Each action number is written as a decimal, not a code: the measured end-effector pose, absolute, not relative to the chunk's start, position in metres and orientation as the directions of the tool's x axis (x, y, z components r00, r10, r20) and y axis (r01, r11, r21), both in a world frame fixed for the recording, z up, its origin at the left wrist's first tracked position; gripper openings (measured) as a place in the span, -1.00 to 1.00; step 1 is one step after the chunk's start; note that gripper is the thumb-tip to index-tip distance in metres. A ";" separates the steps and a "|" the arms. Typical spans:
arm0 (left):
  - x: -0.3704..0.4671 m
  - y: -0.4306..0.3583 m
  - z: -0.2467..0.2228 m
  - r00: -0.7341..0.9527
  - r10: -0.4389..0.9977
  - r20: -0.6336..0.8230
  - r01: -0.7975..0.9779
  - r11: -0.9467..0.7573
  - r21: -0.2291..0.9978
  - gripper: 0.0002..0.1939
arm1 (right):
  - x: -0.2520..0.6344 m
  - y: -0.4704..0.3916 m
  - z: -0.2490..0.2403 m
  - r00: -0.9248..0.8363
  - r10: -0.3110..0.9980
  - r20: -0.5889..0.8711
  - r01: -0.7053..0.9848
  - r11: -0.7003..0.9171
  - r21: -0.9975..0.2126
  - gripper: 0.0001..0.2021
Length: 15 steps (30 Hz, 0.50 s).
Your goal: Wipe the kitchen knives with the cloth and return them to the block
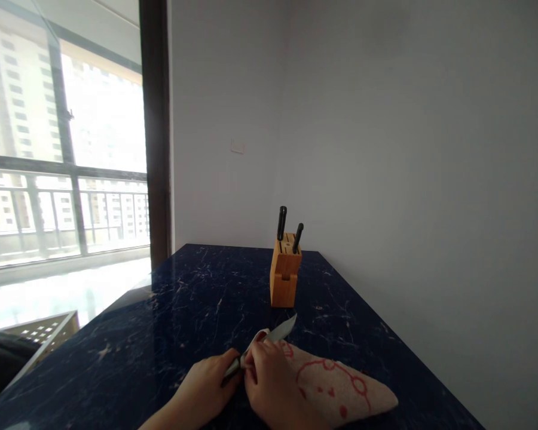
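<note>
A kitchen knife (281,329) points away from me and to the right, its blade bare toward the tip. My left hand (210,382) is closed around its dark handle. Fingers of my right hand (269,376) pinch a pale cloth with red markings (336,388) around the knife near the base of the blade. The rest of that cloth spreads to the right over the table. Beyond the blade tip stands a wooden knife block (285,278), upright, with two black-handled knives in its top slots.
The dark blue marbled table (206,292) runs back to the grey wall (385,149). At the lower left, a perforated light panel (49,334) and a dark object (4,361) sit beside the table edge. Large windows (103,119) are on the left.
</note>
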State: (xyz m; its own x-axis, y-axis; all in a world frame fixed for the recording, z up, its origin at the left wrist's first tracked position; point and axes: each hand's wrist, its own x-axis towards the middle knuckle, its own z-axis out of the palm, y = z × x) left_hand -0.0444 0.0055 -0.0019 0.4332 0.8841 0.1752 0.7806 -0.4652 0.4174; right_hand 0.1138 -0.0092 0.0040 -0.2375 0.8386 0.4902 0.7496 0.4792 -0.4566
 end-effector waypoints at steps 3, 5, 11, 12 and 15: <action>-0.044 0.006 -0.002 0.434 0.884 0.171 0.785 -0.465 0.410 -0.85 | 0.113 -0.009 0.004 -0.225 0.838 0.498 0.767 0.468 -0.440 -0.82; -0.044 0.006 -0.002 0.440 0.882 0.168 0.783 -0.468 0.410 -0.84 | 0.112 -0.008 0.005 -0.200 0.837 0.509 0.774 0.453 -0.442 -0.83; -0.044 0.006 -0.001 0.442 0.882 0.163 0.776 -0.468 0.423 -0.81 | 0.111 -0.006 0.005 -0.194 0.817 0.543 0.745 0.483 -0.461 -0.85; -0.044 0.006 0.000 0.439 0.883 0.164 0.777 -0.465 0.423 -0.82 | 0.111 -0.006 0.004 -0.204 0.818 0.538 0.742 0.487 -0.461 -0.84; -0.044 0.006 0.000 0.438 0.884 0.165 0.778 -0.464 0.423 -0.83 | 0.111 -0.007 0.003 -0.204 0.831 0.517 0.765 0.465 -0.446 -0.82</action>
